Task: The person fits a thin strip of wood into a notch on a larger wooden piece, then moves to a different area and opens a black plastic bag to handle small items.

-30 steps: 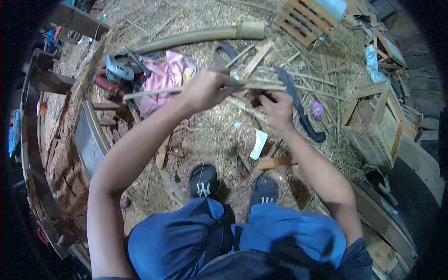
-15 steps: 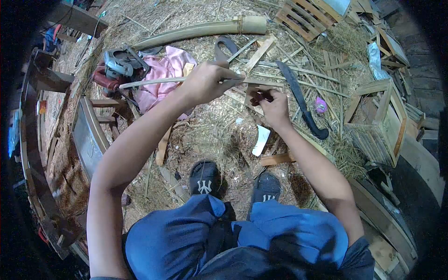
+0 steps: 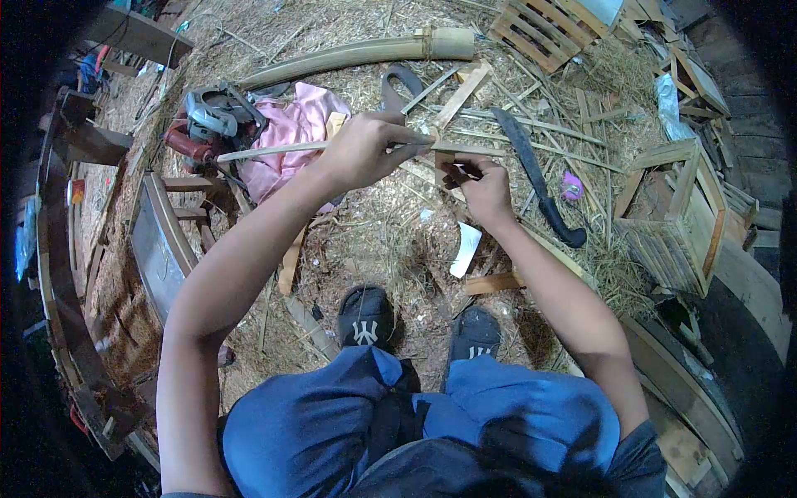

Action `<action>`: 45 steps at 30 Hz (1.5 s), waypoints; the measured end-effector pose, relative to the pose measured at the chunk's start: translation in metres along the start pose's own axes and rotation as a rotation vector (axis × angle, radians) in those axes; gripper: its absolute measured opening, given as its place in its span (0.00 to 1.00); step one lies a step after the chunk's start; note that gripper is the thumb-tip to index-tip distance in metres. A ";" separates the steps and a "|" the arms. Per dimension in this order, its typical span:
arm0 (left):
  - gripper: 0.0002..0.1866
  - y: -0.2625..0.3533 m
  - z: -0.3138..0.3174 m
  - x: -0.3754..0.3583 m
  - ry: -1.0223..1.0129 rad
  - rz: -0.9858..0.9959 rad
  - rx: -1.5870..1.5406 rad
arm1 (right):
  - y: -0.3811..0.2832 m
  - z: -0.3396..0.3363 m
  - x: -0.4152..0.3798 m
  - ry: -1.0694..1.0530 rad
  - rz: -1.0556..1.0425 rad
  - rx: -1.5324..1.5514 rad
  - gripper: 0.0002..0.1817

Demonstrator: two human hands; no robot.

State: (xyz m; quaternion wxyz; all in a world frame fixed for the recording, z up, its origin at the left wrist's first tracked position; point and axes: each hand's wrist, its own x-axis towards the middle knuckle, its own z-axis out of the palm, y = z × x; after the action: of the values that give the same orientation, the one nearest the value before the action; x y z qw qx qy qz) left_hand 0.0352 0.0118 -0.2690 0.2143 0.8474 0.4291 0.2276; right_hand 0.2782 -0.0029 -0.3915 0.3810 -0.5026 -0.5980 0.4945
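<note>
A long thin wooden strip point(image 3: 274, 151) runs level across the upper middle, its left end near the red and grey power tool point(image 3: 199, 124). My left hand point(image 3: 371, 149) is closed around the strip near its middle. Right beside it, my right hand point(image 3: 484, 189) pinches a small flat wooden piece point(image 3: 444, 166) just under the strip's right part. The fingers partly hide that piece. To the right of my right hand lies a dark curved machete point(image 3: 531, 170) on the straw.
Pink cloth point(image 3: 286, 124) lies beside the power tool. A thick bamboo length point(image 3: 349, 60) crosses the back. Wooden frames point(image 3: 677, 207) stand at the right, and a framed panel point(image 3: 162, 236) leans at the left. White paper point(image 3: 466, 249) lies before my sandals point(image 3: 365, 319).
The strip's left end has shifted slightly right and down. Both hands keep nearly the same place and grip.
</note>
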 end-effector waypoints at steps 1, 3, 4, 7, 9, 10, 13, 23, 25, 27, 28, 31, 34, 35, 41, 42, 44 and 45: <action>0.14 -0.001 0.000 0.000 0.000 0.000 0.000 | 0.000 0.000 0.000 0.000 0.000 0.000 0.10; 0.14 -0.003 0.001 0.000 -0.015 -0.005 -0.016 | -0.001 -0.002 0.000 -0.022 0.024 -0.042 0.10; 0.14 -0.004 0.001 -0.001 -0.016 -0.005 -0.017 | -0.001 -0.002 0.000 -0.021 0.024 -0.041 0.10; 0.14 -0.003 0.002 0.000 -0.007 0.013 -0.001 | 0.000 -0.002 0.000 0.000 0.003 -0.067 0.10; 0.12 -0.001 0.003 -0.001 0.036 0.039 -0.011 | -0.001 -0.001 0.000 -0.010 -0.050 -0.077 0.11; 0.12 0.000 0.003 -0.002 0.036 0.040 -0.010 | -0.002 -0.002 0.001 -0.010 -0.051 -0.077 0.11; 0.15 -0.001 0.005 -0.004 0.019 0.025 0.024 | -0.003 -0.005 0.000 -0.073 -0.003 0.017 0.14; 0.14 0.000 0.004 -0.001 0.021 0.004 -0.020 | 0.006 -0.008 0.000 -0.055 -0.032 -0.101 0.21; 0.14 -0.003 0.007 -0.002 0.024 0.010 -0.026 | 0.011 -0.008 0.001 -0.076 0.015 -0.102 0.22; 0.14 -0.003 0.008 -0.001 0.026 0.014 -0.042 | 0.015 -0.008 0.002 -0.081 -0.017 -0.071 0.22; 0.14 -0.003 0.008 0.000 0.026 0.019 -0.060 | 0.016 -0.009 0.003 -0.085 -0.046 -0.040 0.21; 0.13 0.001 0.003 0.002 -0.056 -0.027 -0.056 | 0.012 -0.013 0.000 -0.080 0.003 -0.179 0.21; 0.12 0.000 0.003 0.003 -0.052 -0.020 -0.070 | 0.009 -0.015 -0.002 -0.107 0.035 -0.151 0.21; 0.12 0.000 0.003 0.004 -0.053 -0.019 -0.071 | 0.013 -0.015 -0.002 -0.106 0.036 -0.151 0.21; 0.13 -0.002 0.004 0.006 -0.075 0.000 -0.087 | 0.025 -0.013 0.002 -0.124 -0.036 -0.171 0.15; 0.13 0.000 0.002 0.007 -0.086 -0.019 -0.070 | 0.023 -0.013 0.003 -0.143 0.015 -0.086 0.14; 0.13 0.001 0.002 0.007 -0.098 -0.038 -0.054 | 0.021 -0.012 0.003 -0.160 0.065 0.000 0.13; 0.14 -0.001 0.004 0.006 -0.081 -0.002 -0.061 | 0.024 -0.013 0.003 -0.159 0.085 -0.038 0.13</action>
State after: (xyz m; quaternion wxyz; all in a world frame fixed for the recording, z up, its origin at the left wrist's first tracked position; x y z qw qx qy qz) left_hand 0.0406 0.0167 -0.2713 0.2574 0.8486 0.4139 0.2056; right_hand 0.2952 0.0031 -0.4124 0.3013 -0.4939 -0.6139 0.5371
